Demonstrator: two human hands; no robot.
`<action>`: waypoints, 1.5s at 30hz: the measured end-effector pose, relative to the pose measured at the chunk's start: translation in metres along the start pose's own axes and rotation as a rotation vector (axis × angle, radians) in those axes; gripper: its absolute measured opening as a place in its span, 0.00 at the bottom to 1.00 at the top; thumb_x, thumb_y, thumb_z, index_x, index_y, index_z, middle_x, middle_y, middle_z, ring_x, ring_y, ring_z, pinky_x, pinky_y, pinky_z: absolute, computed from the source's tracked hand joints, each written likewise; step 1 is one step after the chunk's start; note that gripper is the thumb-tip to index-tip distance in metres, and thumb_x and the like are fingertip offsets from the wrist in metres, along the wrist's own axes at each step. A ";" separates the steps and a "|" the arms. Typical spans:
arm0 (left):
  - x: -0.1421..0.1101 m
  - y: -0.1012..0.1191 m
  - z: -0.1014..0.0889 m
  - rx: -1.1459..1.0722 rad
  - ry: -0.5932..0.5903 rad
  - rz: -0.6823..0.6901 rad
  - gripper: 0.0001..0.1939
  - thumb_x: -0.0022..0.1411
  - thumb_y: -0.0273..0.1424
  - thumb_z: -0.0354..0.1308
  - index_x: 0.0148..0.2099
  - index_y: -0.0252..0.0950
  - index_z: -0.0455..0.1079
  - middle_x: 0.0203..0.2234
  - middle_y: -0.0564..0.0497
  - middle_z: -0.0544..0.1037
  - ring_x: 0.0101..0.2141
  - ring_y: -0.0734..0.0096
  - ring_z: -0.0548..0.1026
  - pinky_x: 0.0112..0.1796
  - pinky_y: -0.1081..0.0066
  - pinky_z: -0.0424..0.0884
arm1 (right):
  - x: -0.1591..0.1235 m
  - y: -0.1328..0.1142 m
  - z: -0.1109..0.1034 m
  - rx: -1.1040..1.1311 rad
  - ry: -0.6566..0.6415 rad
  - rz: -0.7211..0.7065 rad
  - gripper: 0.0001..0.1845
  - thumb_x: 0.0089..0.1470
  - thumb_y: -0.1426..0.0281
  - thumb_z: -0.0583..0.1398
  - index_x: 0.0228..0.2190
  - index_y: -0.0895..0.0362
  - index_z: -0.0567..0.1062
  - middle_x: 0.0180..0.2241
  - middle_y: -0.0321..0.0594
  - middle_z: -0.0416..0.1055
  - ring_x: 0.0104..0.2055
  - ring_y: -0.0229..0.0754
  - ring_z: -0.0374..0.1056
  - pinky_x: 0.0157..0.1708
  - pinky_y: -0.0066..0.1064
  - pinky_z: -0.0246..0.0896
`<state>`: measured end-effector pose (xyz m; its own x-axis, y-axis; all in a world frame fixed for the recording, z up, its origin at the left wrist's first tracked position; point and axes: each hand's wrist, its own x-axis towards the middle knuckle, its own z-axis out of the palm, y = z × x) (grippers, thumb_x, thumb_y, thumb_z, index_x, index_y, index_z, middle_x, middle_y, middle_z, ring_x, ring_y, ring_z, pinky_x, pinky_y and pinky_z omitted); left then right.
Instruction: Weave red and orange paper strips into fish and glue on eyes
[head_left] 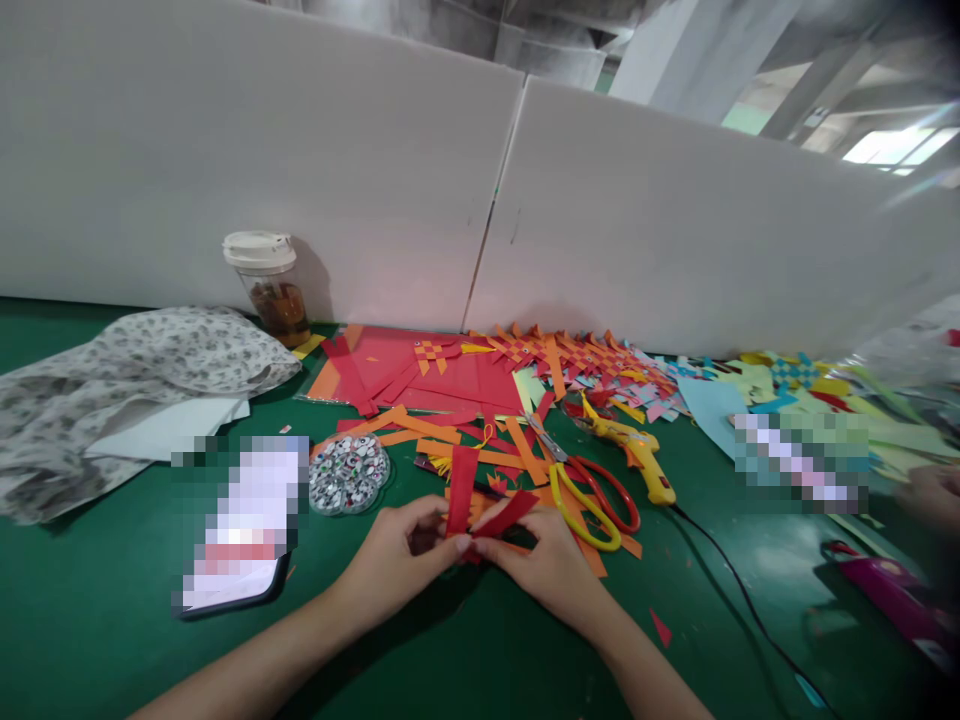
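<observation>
My left hand [401, 560] and my right hand [544, 570] meet low in the middle of the green table [112, 640]. Both pinch folded red paper strips [480, 500], which stick up and out between the fingertips. Loose orange and red strips [420, 430] lie just behind the hands. Scissors with yellow and red handles [589, 495] rest right of the strips. A yellow glue gun [637, 450] lies beyond them, its black cord running toward the front right.
A round tray of googly eyes [349, 475] sits left of the hands, beside a phone [240, 540]. A patterned cloth [127, 380], a lidded cup [270, 285], woven paper pieces [570, 355] and coloured scraps [787, 385] line the white partition. Another person's hand [934, 495] shows at right.
</observation>
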<state>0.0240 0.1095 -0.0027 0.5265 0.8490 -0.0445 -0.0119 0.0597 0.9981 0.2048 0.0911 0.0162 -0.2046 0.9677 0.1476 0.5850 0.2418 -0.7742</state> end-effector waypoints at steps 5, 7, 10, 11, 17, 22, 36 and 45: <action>0.001 -0.006 -0.001 0.008 -0.006 -0.012 0.09 0.57 0.33 0.54 0.41 0.35 0.68 0.29 0.50 0.77 0.31 0.69 0.75 0.33 0.72 0.69 | 0.000 0.003 0.000 -0.123 0.122 -0.045 0.09 0.43 0.62 0.64 0.27 0.54 0.77 0.26 0.37 0.75 0.28 0.42 0.70 0.28 0.31 0.64; 0.001 -0.007 -0.001 0.023 -0.010 -0.015 0.10 0.57 0.32 0.54 0.41 0.35 0.68 0.28 0.50 0.77 0.30 0.69 0.75 0.33 0.72 0.69 | 0.000 0.003 0.000 -0.107 0.123 -0.039 0.09 0.44 0.61 0.64 0.27 0.54 0.77 0.27 0.37 0.75 0.28 0.42 0.70 0.28 0.30 0.64; 0.001 -0.007 -0.001 0.028 -0.021 -0.015 0.09 0.57 0.32 0.55 0.41 0.36 0.68 0.28 0.50 0.77 0.30 0.70 0.75 0.32 0.73 0.69 | 0.001 0.004 0.000 -0.055 0.097 -0.016 0.09 0.45 0.62 0.63 0.28 0.54 0.77 0.28 0.37 0.76 0.29 0.41 0.70 0.29 0.30 0.65; 0.001 -0.006 -0.001 0.025 -0.026 -0.015 0.10 0.57 0.31 0.55 0.41 0.36 0.68 0.27 0.50 0.78 0.29 0.70 0.75 0.31 0.73 0.69 | 0.002 0.004 0.001 -0.044 0.101 -0.014 0.09 0.44 0.62 0.64 0.27 0.54 0.77 0.27 0.37 0.76 0.29 0.41 0.70 0.29 0.30 0.64; 0.001 -0.004 0.001 0.008 -0.013 -0.017 0.10 0.56 0.31 0.56 0.41 0.35 0.66 0.27 0.50 0.78 0.29 0.69 0.76 0.31 0.72 0.69 | 0.003 0.000 0.002 -0.003 0.103 -0.030 0.08 0.47 0.64 0.63 0.27 0.55 0.77 0.26 0.36 0.75 0.27 0.38 0.69 0.27 0.27 0.62; 0.002 -0.006 0.001 -0.028 0.020 -0.038 0.13 0.55 0.30 0.56 0.44 0.36 0.64 0.26 0.51 0.78 0.28 0.70 0.75 0.30 0.72 0.68 | 0.001 -0.003 -0.006 -0.075 0.104 -0.094 0.07 0.44 0.64 0.64 0.25 0.55 0.75 0.26 0.37 0.74 0.29 0.40 0.69 0.29 0.28 0.63; 0.002 -0.003 0.002 -0.050 -0.012 -0.087 0.13 0.55 0.31 0.56 0.43 0.34 0.64 0.25 0.51 0.78 0.27 0.72 0.74 0.28 0.74 0.66 | -0.001 0.002 0.001 -0.052 0.158 -0.071 0.05 0.46 0.68 0.62 0.23 0.56 0.73 0.25 0.39 0.74 0.30 0.41 0.70 0.33 0.32 0.65; 0.002 -0.009 0.001 -0.078 -0.021 -0.058 0.17 0.52 0.29 0.60 0.46 0.37 0.65 0.27 0.52 0.78 0.29 0.72 0.74 0.29 0.75 0.65 | -0.002 0.004 0.007 -0.017 0.213 -0.067 0.04 0.46 0.68 0.62 0.24 0.55 0.74 0.26 0.38 0.74 0.30 0.40 0.70 0.33 0.31 0.66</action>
<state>0.0258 0.1101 -0.0115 0.5456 0.8320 -0.1003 -0.0467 0.1497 0.9876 0.2020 0.0892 0.0083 -0.0745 0.9422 0.3267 0.5892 0.3059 -0.7478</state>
